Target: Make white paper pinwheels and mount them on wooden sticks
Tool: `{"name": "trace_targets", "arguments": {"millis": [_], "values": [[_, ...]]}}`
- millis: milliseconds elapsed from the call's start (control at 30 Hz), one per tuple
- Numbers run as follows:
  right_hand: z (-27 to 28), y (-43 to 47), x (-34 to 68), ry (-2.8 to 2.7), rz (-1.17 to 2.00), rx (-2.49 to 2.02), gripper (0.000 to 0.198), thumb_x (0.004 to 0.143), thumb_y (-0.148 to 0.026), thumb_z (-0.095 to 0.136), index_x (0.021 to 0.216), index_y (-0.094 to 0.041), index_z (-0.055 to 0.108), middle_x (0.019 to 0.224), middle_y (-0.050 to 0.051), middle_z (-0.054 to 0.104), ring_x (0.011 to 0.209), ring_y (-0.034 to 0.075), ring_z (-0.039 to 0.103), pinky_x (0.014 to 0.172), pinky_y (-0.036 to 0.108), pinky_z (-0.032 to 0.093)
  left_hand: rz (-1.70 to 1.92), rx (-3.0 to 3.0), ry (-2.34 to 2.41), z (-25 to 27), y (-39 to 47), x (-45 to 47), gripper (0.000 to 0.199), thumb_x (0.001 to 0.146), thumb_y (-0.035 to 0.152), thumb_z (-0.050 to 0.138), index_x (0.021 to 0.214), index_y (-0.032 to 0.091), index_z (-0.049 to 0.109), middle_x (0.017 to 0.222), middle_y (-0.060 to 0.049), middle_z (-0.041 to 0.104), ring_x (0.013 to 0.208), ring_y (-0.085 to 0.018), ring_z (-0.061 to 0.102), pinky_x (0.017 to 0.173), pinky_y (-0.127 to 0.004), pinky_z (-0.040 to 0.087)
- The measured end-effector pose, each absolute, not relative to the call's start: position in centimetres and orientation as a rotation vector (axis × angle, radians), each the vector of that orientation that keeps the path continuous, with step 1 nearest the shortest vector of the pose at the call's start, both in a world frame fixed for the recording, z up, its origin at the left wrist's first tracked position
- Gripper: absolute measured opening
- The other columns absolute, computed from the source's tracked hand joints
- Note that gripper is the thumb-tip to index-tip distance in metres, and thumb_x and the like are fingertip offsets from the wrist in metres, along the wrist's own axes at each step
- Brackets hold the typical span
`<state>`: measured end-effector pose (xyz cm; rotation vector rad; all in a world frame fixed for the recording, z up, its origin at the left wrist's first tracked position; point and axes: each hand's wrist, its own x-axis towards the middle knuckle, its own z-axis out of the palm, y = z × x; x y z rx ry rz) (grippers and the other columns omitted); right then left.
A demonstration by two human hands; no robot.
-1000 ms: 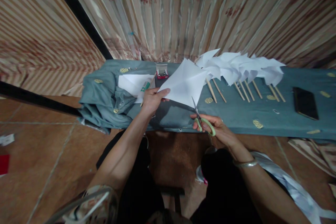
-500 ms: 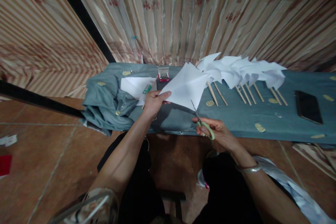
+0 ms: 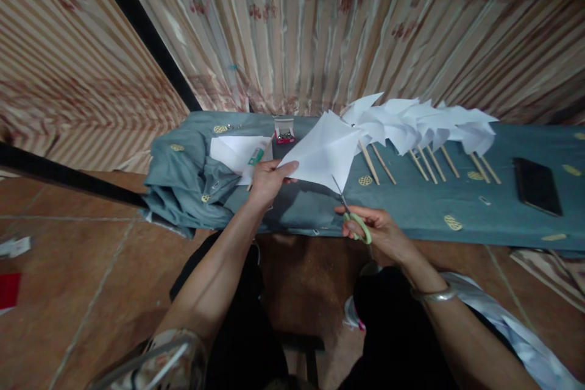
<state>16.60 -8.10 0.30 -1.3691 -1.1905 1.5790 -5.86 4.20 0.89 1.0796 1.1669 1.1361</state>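
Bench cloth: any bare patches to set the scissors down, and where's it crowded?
Bare cloth along the near edge, between the right hand and the phone, apart from a small clip. Another bare strip under the held paper. Crowded: the pinwheels and their sticks at the back, and the paper stack with the pin box by the left hand.

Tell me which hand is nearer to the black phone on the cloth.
Right. The right hand holds green-handled scissors mid-table, with the phone further to its right. The left hand grips the white paper, farther left.

Dim, warm indoor light, soft shadows beneath the table, strong wide-angle bending at the edges, mostly sharp
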Motion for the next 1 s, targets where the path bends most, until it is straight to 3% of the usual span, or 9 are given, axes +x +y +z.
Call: {"name": "trace_targets", "arguments": {"millis": [233,567,1000], "values": [[0.93,-8.13,16.61,-1.153,1.619,-1.358,0.057,0.067,-0.053,0.078,0.110,-0.017,0.071,0.070,0.003,0.065,0.060,0.010,0.052,0.055,0.024,0.042,1.113,1.077,1.160,0.84,4.01,-5.39,0.021,0.062,0.032,0.075,0.063,0.012,0.070,0.056,-0.001,0.066,0.046,-0.012,0.058,0.045,-0.022,0.045],[0.85,-8.26,16.23,-1.069,1.573,-1.356,0.056,0.065,-0.053,0.080,0.107,-0.017,0.073,0.069,0.002,0.065,0.060,0.011,0.053,0.058,0.025,0.044,1.068,1.068,1.114,0.46,3.47,-4.95,0.031,0.053,0.042,0.080,0.062,0.014,0.071,0.056,-0.001,0.066,0.046,-0.012,0.057,0.048,-0.024,0.046],[0.56,-7.98,16.26,-1.043,1.566,-1.398,0.058,0.060,-0.053,0.082,0.104,-0.017,0.074,0.061,0.000,0.062,0.055,0.009,0.051,0.053,0.023,0.041,1.053,1.072,1.138,0.25,3.59,-5.00,0.036,0.054,0.046,0.080,0.068,0.014,0.073,0.062,-0.002,0.068,0.052,-0.014,0.060,0.052,-0.026,0.049]]}}
